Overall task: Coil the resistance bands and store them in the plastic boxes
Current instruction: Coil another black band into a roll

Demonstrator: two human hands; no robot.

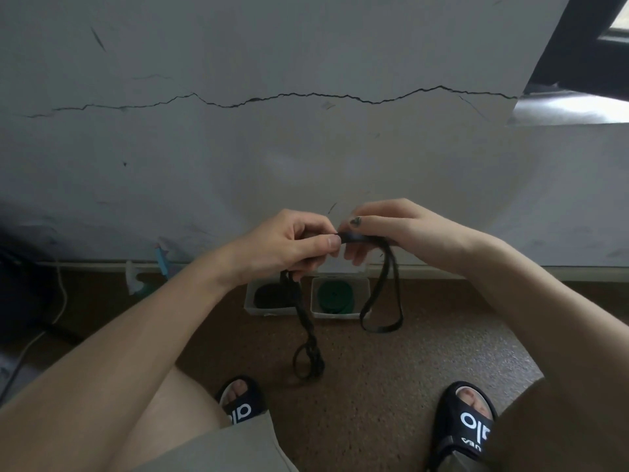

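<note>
Just above the floor, both hands meet at one short stretch of the black band, and that stretch runs level from side to side between them. On the left, the left hand pinches it with thumb and curled fingers, and a twisted tail drops from under that hand to a small loop near the ground. To the right of the tail sit two boxes against the wall: the left box with a dark coil in it, the right box with a green coil. Further right, the right hand grips the band's other side, thumb on top, and a long open loop hangs below it. Coiling likely starts from this shared pinch, winding toward either hanging end
</note>
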